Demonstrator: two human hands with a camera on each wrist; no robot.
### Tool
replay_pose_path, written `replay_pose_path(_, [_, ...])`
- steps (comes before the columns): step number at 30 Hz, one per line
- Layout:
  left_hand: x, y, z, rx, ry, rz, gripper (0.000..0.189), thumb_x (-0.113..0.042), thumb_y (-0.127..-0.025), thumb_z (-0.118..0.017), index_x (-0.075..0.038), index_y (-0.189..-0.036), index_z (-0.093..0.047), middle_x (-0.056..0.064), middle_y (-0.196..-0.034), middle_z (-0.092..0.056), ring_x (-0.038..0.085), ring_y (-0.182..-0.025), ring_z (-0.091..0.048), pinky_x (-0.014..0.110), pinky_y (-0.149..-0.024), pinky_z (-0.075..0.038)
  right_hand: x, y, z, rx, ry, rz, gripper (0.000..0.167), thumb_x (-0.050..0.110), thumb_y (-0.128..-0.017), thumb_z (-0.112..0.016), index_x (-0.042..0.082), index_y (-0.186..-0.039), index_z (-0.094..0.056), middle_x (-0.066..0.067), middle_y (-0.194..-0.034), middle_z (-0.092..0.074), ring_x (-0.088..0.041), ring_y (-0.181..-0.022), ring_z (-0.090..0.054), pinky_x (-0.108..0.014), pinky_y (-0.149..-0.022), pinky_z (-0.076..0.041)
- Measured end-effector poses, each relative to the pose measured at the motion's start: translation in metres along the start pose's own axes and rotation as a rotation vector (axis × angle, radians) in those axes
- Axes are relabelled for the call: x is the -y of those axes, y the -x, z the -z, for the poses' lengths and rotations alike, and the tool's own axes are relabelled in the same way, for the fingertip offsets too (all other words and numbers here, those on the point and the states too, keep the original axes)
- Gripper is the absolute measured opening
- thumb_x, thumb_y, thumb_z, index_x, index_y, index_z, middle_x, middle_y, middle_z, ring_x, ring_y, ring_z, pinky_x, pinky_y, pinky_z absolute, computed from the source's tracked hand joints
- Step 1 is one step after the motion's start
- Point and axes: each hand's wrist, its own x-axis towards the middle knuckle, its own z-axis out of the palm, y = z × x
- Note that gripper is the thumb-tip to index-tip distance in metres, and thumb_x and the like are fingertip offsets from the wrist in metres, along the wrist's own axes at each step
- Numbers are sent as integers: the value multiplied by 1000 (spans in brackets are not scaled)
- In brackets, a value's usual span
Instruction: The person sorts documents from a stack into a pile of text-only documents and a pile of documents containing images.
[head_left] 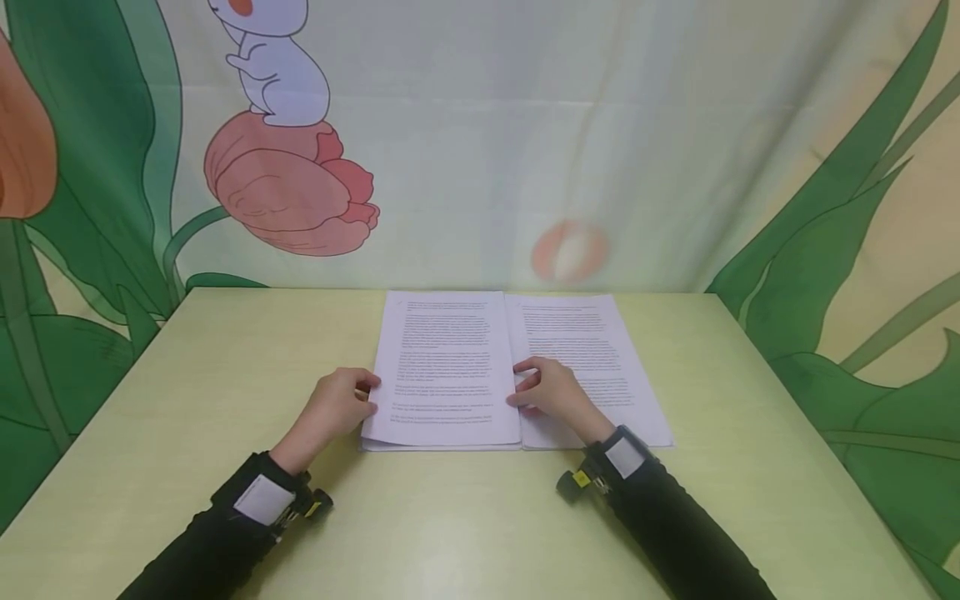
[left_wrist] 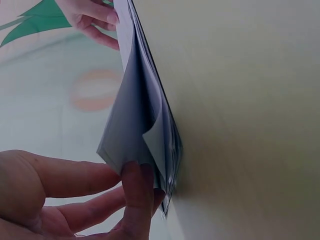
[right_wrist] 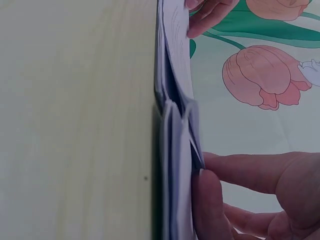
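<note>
Two stacks of printed paper lie side by side on the table. On the left stack [head_left: 442, 367] the top sheet [left_wrist: 122, 120] is raised off the pages below, its near edge bowed up. My left hand [head_left: 341, 404] pinches this sheet at its left edge; the fingers [left_wrist: 75, 177] show close in the left wrist view. My right hand [head_left: 551, 390] pinches the same sheet's right edge between thumb and forefinger [right_wrist: 240, 170], above the inner side of the right stack [head_left: 585, 358]. Part of the right stack's text is hidden under that hand.
The pale yellow table [head_left: 247, 358] stretches out on both sides of the papers. Behind it hangs a curtain [head_left: 465, 167] printed with flowers, leaves and a white animal. Black bands with small devices [head_left: 266, 498] sit on both wrists.
</note>
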Motion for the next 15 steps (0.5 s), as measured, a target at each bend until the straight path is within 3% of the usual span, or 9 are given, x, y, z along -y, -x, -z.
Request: replay_pose_path(15, [-2, -1, -2, 46, -135, -21, 39, 3, -77, -67, 8, -115, -62, 21, -103, -63, 26, -88, -58, 33, -69, -49, -2, -2, 0, 11, 79, 5, 60, 11, -72, -81, 12, -126, -55, -4, -83, -67, -15, -67, -60, -23, -60, -48])
